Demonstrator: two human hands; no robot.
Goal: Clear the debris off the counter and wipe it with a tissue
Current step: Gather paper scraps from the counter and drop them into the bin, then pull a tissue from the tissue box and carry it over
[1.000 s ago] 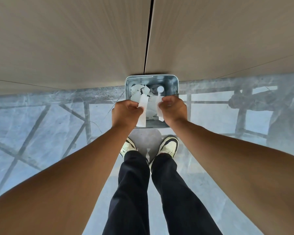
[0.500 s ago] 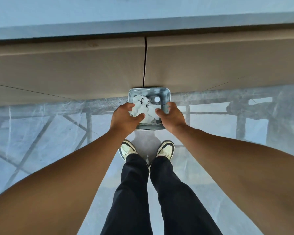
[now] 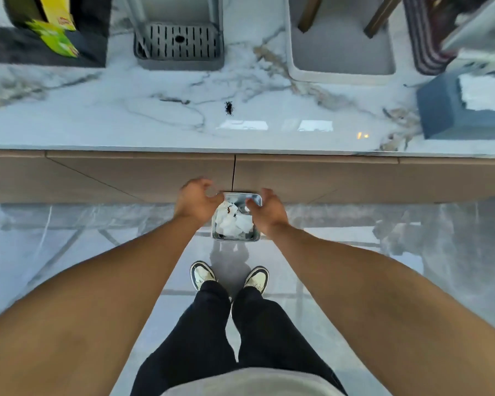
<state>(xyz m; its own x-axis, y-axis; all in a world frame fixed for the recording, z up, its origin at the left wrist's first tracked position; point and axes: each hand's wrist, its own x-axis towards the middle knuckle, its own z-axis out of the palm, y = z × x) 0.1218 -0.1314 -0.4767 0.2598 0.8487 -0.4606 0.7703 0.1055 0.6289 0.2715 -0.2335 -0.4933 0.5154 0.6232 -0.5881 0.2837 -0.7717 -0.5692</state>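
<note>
Head view: left hand (image 3: pixel 196 201) and right hand (image 3: pixel 266 211), fingers spread, empty, flanking metal bin (image 3: pixel 235 238) of crumpled tissue (image 3: pixel 232 224); dark debris (image 3: pixel 229 107) on counter (image 3: pixel 126 121).

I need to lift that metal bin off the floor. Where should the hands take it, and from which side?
Take the metal bin by its two side rims, coming down from above. It stands upright and open-topped on the floor, white crumpled paper inside. The left hand and right hand flank it, open, so one on each side wall likely keeps it level.
</note>
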